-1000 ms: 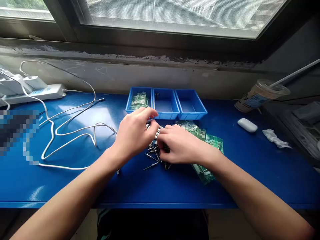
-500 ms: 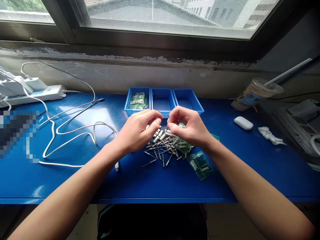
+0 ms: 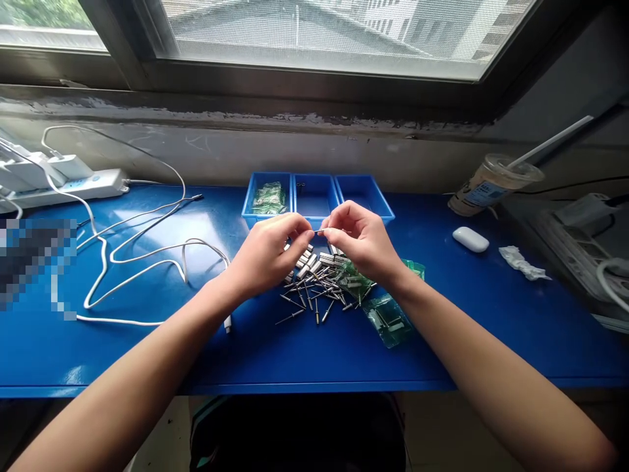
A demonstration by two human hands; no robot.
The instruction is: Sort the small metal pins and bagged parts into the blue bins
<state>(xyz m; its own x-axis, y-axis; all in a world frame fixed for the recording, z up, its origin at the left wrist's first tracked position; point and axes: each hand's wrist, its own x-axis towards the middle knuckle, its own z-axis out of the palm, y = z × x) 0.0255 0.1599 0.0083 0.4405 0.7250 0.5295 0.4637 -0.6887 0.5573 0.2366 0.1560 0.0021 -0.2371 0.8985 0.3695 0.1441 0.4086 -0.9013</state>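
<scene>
My left hand (image 3: 272,252) and my right hand (image 3: 361,239) meet above a pile of parts, thumb and fingers of each closed in a pinch. Between the right fingertips lies a thin silver rivet (image 3: 321,231), pointing toward the left hand. A small dark bit shows where it reaches the left fingertips; what the left fingers hold is mostly hidden. Below them, pop rivets (image 3: 314,295) with long pins are heaped with short silver metal blocks (image 3: 307,264). Green plastic pouches (image 3: 390,320) lie to the right of the heap, partly under my right wrist.
Behind my hands stand three joined blue bins (image 3: 314,196); the left one holds green pouches (image 3: 269,198), the middle a few small dark rings. White cables (image 3: 147,262) sprawl left. A drink cup (image 3: 484,187), white case (image 3: 470,239) and crumpled tissue (image 3: 523,262) are right.
My fingertips have come together, and the rivet in the right hand now shows lying across between them. The whole view has shifted slightly.
</scene>
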